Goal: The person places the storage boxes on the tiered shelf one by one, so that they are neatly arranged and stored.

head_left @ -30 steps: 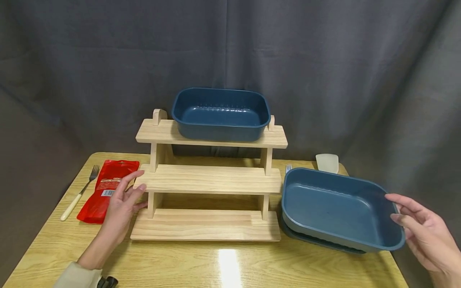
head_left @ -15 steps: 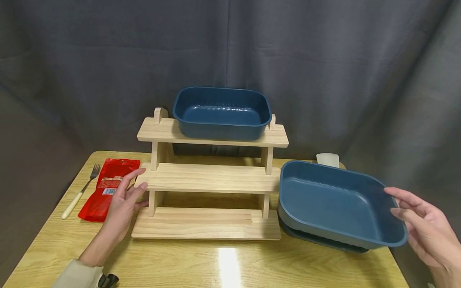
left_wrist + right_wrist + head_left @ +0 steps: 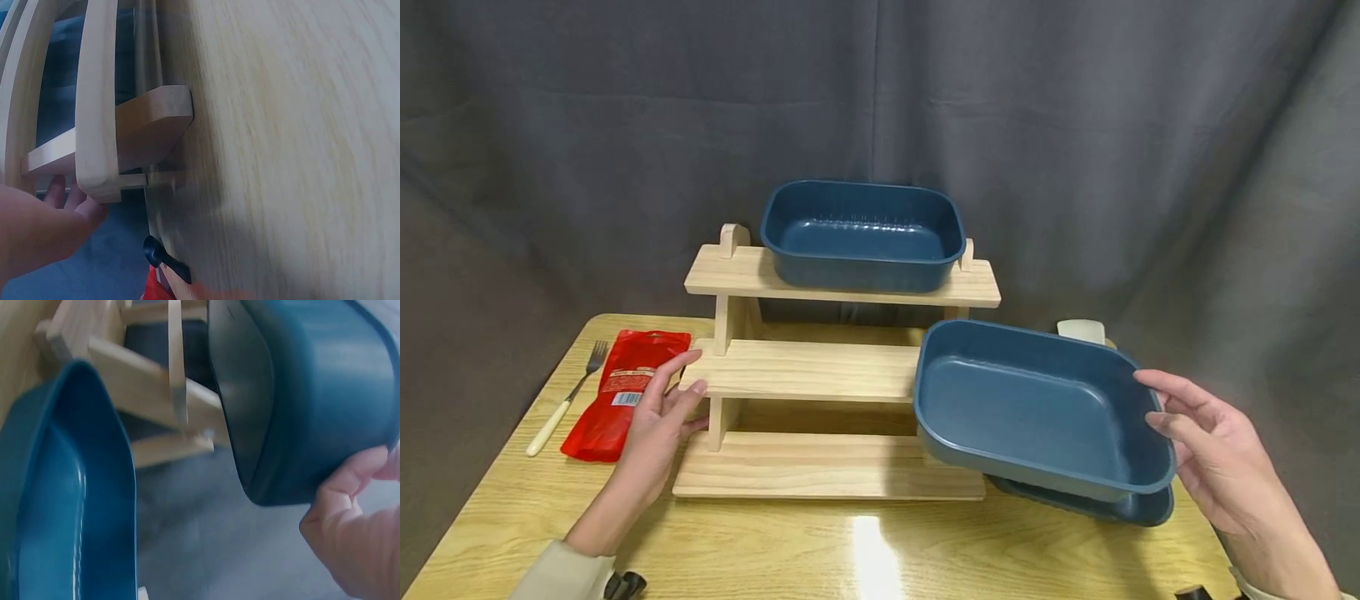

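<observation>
My right hand (image 3: 1221,458) pinches the right end of a blue rectangular basin (image 3: 1030,408), thumb inside the wall. This basin is raised and tilted, its left end overlapping the right side of a three-tier wooden stand (image 3: 812,371) in the head view. Beneath it, mostly hidden, a second blue basin (image 3: 1138,508) sits on the table; its inside shows in the right wrist view. With thumb and fingers, my left hand (image 3: 655,425) holds the left end of the stand's middle shelf. A third blue basin (image 3: 865,273) rests on the top shelf.
A red packet (image 3: 617,417) and a fork (image 3: 567,404) with a cream handle lie left of the stand. At the back right, a whitish flat blade (image 3: 1081,331) shows behind the raised basin. A grey curtain (image 3: 1037,150) hangs behind the wooden table (image 3: 760,550).
My right hand has lifted the basin off the one beneath and carried it left, over the stand's right end. My left hand keeps its hold on the middle shelf.
</observation>
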`<state>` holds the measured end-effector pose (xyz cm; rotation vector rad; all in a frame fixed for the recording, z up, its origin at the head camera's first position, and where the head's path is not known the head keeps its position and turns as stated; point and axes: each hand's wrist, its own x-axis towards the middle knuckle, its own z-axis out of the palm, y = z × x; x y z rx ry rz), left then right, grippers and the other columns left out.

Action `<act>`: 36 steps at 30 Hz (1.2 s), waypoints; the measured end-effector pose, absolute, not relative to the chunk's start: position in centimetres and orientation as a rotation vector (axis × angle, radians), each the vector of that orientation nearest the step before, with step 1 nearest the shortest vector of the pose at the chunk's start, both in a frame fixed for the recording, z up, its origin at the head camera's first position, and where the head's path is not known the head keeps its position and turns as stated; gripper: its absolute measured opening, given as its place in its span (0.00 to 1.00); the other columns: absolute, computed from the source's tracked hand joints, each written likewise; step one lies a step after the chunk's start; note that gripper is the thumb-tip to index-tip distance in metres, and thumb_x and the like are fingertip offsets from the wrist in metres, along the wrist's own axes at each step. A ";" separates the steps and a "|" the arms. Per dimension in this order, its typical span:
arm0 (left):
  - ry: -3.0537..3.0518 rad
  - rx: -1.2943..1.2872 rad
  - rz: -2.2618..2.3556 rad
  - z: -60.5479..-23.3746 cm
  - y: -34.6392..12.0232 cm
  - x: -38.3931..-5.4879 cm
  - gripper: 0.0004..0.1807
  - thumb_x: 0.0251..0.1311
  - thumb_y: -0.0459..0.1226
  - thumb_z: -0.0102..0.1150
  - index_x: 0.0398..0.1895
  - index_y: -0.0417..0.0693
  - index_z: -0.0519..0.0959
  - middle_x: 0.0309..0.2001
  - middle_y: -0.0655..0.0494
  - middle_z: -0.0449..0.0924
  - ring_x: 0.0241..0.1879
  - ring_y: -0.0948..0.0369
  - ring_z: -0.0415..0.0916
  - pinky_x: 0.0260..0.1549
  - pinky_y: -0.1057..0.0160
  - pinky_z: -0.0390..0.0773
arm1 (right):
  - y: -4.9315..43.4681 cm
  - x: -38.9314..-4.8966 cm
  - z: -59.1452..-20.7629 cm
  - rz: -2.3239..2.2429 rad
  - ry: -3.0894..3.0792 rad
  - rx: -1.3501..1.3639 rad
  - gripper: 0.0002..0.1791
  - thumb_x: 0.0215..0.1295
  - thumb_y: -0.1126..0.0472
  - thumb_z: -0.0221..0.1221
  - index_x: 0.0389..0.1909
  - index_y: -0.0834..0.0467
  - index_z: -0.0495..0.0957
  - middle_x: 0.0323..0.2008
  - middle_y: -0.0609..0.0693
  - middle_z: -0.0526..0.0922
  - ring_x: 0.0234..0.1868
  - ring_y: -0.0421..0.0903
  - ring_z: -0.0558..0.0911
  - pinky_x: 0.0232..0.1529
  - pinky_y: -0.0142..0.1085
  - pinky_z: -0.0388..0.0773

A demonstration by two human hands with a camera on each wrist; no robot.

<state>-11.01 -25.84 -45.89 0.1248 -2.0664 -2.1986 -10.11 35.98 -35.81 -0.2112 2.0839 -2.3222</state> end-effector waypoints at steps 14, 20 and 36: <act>-2.004 0.101 -2.237 -46.2 -25.7 -10.9 0.30 0.83 0.39 0.59 0.83 0.57 0.66 0.66 0.55 0.72 0.59 0.63 0.78 0.52 0.64 0.85 | 27.9 -10.4 -35.7 -2.395 2.050 -0.245 0.29 0.73 0.85 0.50 0.62 0.58 0.87 0.40 0.46 0.74 0.30 0.35 0.71 0.19 0.23 0.61; -2.009 0.108 -2.233 -46.0 -25.7 -11.0 0.30 0.82 0.40 0.60 0.83 0.58 0.67 0.62 0.56 0.77 0.58 0.63 0.79 0.52 0.64 0.85 | 24.9 -10.6 -35.2 -2.354 2.103 -0.268 0.29 0.71 0.84 0.51 0.60 0.56 0.86 0.36 0.45 0.73 0.27 0.37 0.73 0.32 0.23 0.76; -2.053 0.103 -2.190 -45.9 -25.7 -10.9 0.31 0.83 0.41 0.60 0.84 0.58 0.66 0.62 0.56 0.76 0.60 0.63 0.78 0.52 0.65 0.84 | 19.0 -12.3 -35.3 -2.350 2.037 -0.095 0.25 0.71 0.79 0.52 0.62 0.57 0.84 0.39 0.45 0.70 0.39 0.42 0.79 0.28 0.23 0.70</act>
